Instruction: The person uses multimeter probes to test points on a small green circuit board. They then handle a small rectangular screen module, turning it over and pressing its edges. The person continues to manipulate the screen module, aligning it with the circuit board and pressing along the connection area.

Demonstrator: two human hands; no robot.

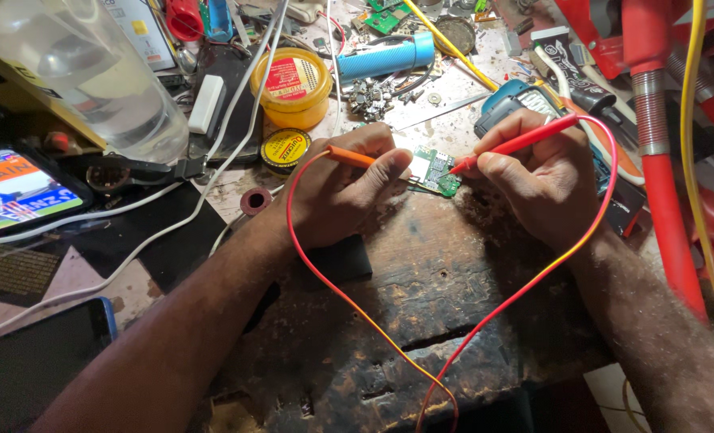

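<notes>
Your left hand [337, 188] is curled tight around the orange probe [353, 157], fingers wrapped together over its shaft, tip aimed right at the small green circuit board [433, 171]. Your right hand [537, 180] is pinched shut on the red probe [517, 144], held like a pen, its point coming down on the board's right side. The board sits between your 2 hands on the dark, scarred wooden block [421, 305] at the middle of the tabletop [453, 88]. Whether the orange tip is actually touching the board, I can't quite tell, since your fingers cover it.

The orange lead [325, 277] and the red lead [533, 281] loop down from the probes and meet near the block's front edge. Just behind your right hand lies a blue meter [511, 96]. Behind your left hand stand a yellow tub [297, 84] and, just in front of it, a small round yellow tin [285, 148]. A blue cylinder [385, 58] lies farther back, with a heap of small metal parts [369, 96] in front of it. A clear plastic bottle [92, 72] lies at far left, above a lit phone screen [16, 192]. White cables [132, 240] cross the left side.
</notes>
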